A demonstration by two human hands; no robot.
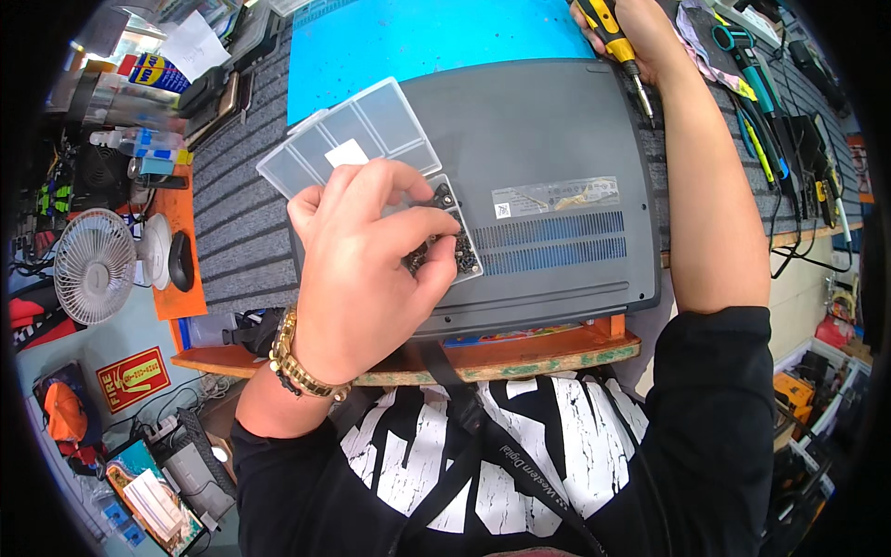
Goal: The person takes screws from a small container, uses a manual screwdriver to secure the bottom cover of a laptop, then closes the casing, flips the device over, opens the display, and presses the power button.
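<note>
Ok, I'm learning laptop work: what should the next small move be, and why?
I'd probably lift one of the dark screws from the open box: the left hand has its fingertips down there, while the right hand holds a screwdriver by the overturned laptop. Whether one is pinched, I can't tell.

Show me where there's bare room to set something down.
Free: the laptop underside between the open lid and the screwdriver in the right hand, above the label; also the speckled blue mat beyond it. Crowded: the screw box under the left hand, and the far right, where tools lie.
</note>
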